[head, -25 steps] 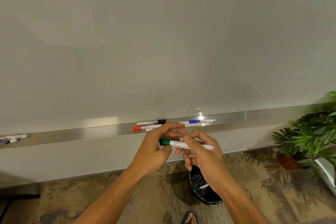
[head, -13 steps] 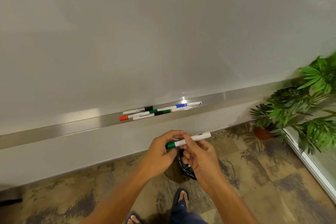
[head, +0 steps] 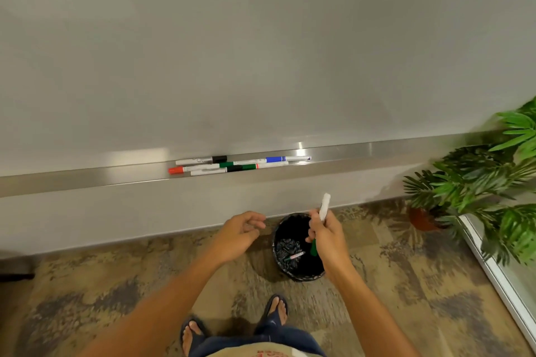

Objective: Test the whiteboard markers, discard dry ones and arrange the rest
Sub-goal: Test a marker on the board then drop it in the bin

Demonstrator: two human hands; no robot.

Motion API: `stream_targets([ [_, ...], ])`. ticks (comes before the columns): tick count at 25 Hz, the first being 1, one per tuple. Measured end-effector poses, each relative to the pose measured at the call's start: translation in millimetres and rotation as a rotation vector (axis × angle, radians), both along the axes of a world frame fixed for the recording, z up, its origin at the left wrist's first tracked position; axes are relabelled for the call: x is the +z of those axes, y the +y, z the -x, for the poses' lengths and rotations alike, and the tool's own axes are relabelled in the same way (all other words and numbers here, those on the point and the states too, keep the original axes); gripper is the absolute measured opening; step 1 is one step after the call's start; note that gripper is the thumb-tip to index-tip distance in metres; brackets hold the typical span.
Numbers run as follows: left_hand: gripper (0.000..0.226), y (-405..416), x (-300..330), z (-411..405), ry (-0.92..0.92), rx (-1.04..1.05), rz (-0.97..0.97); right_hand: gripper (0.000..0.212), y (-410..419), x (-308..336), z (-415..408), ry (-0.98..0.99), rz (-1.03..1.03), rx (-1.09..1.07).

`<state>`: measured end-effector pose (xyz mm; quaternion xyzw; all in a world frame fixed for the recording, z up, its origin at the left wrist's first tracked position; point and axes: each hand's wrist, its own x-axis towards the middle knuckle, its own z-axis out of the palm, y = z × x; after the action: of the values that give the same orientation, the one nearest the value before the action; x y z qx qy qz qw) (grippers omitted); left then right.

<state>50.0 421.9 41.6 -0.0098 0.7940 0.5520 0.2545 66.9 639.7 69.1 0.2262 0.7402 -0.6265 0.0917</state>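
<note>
A leafy potted plant [head: 475,182] stands on patterned carpet [head: 391,284]; sandalled feet [head: 232,322] below; a glass panel [head: 507,264] beside.

No text, brand, number or sign can be read here. The markers [head: 232,164] lying in the tray [head: 377,151] carry grey printed bands on their white barrels, too small and blurred to make out. The marker [head: 323,207] in the right hand [head: 327,236] shows a blurred label only. Some red print sits on the pale shirt [head: 269,353] at the bottom edge, cut off and illegible.
</note>
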Motion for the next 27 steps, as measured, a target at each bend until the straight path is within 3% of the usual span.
stream_targets([
  [3,0.031,22.3,-17.6,1.3,-0.074,0.052,0.046,0.019,44.3,-33.0,10.1,-0.181,-0.105,0.195],
  [8,0.025,64.9,-33.3,1.9,-0.181,0.149,0.105,0.032,88.5,-91.0,30.9,-0.349,-0.112,0.366],
  [18,0.02,88.6,-65.8,3.9,-0.297,0.23,0.196,0.03,127.4,-177.9,64.0,-0.554,-0.173,0.304],
  [23,0.023,78.2,-88.2,3.8,-0.346,0.207,0.202,0.043,139.0,-217.2,70.5,-0.662,-0.257,0.241],
  [27,0.022,71.6,-102.7,6.6,-0.356,0.2,0.226,0.027,151.5,-241.9,83.5,-0.727,-0.335,0.223],
])
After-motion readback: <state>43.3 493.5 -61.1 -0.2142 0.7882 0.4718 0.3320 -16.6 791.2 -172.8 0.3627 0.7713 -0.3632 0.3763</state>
